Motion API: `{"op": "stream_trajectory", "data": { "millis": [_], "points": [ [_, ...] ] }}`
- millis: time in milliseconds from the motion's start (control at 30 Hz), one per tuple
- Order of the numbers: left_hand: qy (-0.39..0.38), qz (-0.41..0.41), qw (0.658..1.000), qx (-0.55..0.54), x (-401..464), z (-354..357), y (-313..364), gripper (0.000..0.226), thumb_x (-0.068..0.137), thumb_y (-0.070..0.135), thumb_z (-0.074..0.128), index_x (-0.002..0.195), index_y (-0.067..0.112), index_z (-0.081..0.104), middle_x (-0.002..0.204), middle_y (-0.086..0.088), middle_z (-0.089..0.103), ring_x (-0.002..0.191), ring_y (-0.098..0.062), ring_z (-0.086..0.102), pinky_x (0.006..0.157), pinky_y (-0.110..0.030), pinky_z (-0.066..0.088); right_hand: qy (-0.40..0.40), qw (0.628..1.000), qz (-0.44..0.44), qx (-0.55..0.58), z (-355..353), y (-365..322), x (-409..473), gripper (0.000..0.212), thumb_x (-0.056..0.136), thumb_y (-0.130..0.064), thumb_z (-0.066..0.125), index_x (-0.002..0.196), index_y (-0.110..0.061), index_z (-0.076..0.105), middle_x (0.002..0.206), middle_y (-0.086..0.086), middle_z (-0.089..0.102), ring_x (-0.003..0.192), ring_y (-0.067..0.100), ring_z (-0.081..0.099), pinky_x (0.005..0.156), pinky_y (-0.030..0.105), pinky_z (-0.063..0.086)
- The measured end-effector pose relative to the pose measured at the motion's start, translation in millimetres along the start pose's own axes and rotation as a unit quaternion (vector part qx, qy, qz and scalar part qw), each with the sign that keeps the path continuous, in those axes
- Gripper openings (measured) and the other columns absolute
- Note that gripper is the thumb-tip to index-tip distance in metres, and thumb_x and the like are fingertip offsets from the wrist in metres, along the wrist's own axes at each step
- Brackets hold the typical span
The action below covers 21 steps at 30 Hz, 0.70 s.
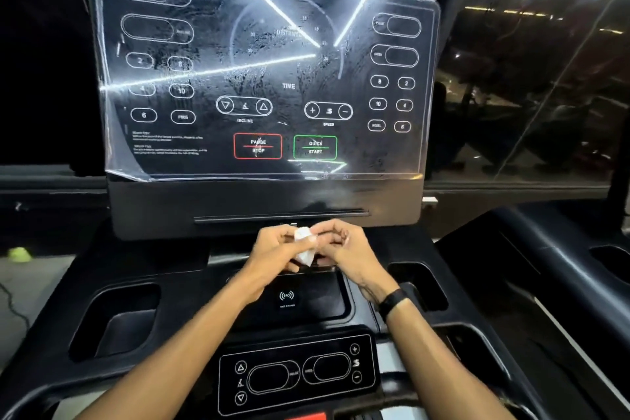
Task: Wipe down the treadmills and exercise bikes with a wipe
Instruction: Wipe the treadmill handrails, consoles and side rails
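Note:
A small crumpled white wipe (304, 245) sits between both hands, just below the treadmill's console screen (266, 72). My left hand (276, 252) pinches it from the left and my right hand (344, 249) pinches it from the right, fingers curled round it. The screen is black with white button outlines and carries wet streaks under a clear plastic film. Both hands hover over the black tray with the wireless charging pad (308, 297). A lower control panel (296, 375) lies near my forearms.
Deep cup holders sit left (116, 317) and right (419, 283) of the charging pad. Another black machine's frame (545, 266) stands close on the right. A glass wall behind reflects ceiling lights. A yellow-green object (18, 254) lies on the floor at left.

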<state>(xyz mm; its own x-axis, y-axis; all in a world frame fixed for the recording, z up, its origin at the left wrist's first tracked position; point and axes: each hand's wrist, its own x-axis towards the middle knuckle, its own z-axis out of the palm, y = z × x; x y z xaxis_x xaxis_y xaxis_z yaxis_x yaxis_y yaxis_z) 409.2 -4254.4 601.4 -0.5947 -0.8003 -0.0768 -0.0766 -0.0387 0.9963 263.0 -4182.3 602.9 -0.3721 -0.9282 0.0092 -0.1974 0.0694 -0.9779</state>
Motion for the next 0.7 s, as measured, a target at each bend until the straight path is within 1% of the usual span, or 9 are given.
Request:
{"op": "stream_trajectory", "data": {
  "millis": [100,167,233,333,400,500,567,633,700],
  "points": [
    [0.033,0.003,0.999,-0.025,2,6,10,0.016,0.088,0.011,0.072,0.103,0.005,0.072,0.080,-0.004,0.075,0.072,-0.013,0.070,0.061,-0.029,0.057,0.035,0.999,0.004,0.028,-6,-5,8,0.023,0.088,0.005,0.068,0.099,-0.015,0.062,0.079,0.007,0.065,0.079,0.025,0.064,0.080,0.047,0.058],
    [0.050,0.007,0.998,-0.040,1,11,16,0.012,0.092,0.006,0.066,0.101,0.008,0.073,0.080,-0.004,0.076,0.074,-0.016,0.072,0.063,-0.031,0.059,0.052,0.999,-0.005,0.005,-11,-6,12,0.027,0.086,-0.004,0.074,0.106,-0.019,0.062,0.091,0.007,0.067,0.082,0.027,0.066,0.081,0.045,0.060],
    [0.058,0.011,0.997,-0.048,0,16,21,0.013,0.093,0.005,0.064,0.098,0.011,0.074,0.086,-0.008,0.077,0.079,-0.019,0.073,0.066,-0.035,0.060,0.036,0.999,-0.016,-0.032,-17,-9,14,0.029,0.085,-0.016,0.079,0.110,-0.018,0.066,0.100,0.008,0.070,0.090,0.026,0.070,0.082,0.046,0.061],
    [0.076,0.020,0.996,-0.049,-1,27,27,0.012,0.091,0.006,0.065,0.092,0.014,0.074,0.084,-0.009,0.076,0.075,-0.018,0.072,0.060,-0.032,0.060,-0.005,0.997,-0.037,-0.066,-27,-20,16,0.016,0.086,-0.016,0.078,0.098,-0.008,0.071,0.081,0.010,0.070,0.076,0.022,0.067,0.077,0.043,0.061],
    [0.107,0.036,0.993,-0.031,0,31,32,0.013,0.090,0.008,0.068,0.086,0.018,0.074,0.077,-0.004,0.075,0.068,-0.015,0.070,0.056,-0.031,0.058,0.004,0.992,-0.066,-0.107,-31,-29,21,0.011,0.084,-0.018,0.081,0.085,-0.013,0.071,0.071,0.005,0.065,0.068,0.017,0.060,0.069,0.039,0.055],
    [0.141,0.063,0.988,-0.010,2,30,40,0.005,0.090,0.011,0.071,0.088,0.014,0.074,0.072,-0.005,0.074,0.063,-0.020,0.069,0.055,-0.032,0.056,-0.011,0.987,-0.084,-0.133,-37,-51,26,0.015,0.081,-0.018,0.083,0.077,-0.019,0.069,0.071,0.009,0.063,0.067,0.019,0.056,0.065,0.040,0.054],
    [0.136,0.073,0.988,-0.023,2,26,54,0.009,0.090,0.012,0.070,0.097,0.008,0.074,0.072,-0.008,0.074,0.058,-0.021,0.067,0.052,-0.030,0.054,-0.040,0.991,-0.089,-0.087,-43,-69,27,0.012,0.085,-0.011,0.078,0.080,-0.016,0.068,0.075,0.012,0.062,0.067,0.018,0.056,0.061,0.034,0.054],
    [0.105,0.071,0.990,-0.064,2,19,75,0.012,0.091,0.011,0.068,0.100,0.005,0.072,0.073,-0.012,0.073,0.053,-0.019,0.066,0.049,-0.026,0.054,-0.067,0.996,-0.062,0.016,-46,-86,28,0.007,0.089,-0.006,0.072,0.085,-0.010,0.068,0.077,0.010,0.064,0.064,0.014,0.059,0.058,0.024,0.055],
    [0.096,0.064,0.991,-0.060,5,11,94,0.012,0.093,0.009,0.066,0.100,-0.001,0.069,0.066,-0.012,0.070,0.048,-0.016,0.064,0.047,-0.022,0.053,-0.040,0.998,-0.048,0.018,-46,-95,35,0.010,0.090,-0.007,0.072,0.081,-0.011,0.068,0.069,0.004,0.065,0.059,0.010,0.061,0.057,0.024,0.057]
  ]
}}
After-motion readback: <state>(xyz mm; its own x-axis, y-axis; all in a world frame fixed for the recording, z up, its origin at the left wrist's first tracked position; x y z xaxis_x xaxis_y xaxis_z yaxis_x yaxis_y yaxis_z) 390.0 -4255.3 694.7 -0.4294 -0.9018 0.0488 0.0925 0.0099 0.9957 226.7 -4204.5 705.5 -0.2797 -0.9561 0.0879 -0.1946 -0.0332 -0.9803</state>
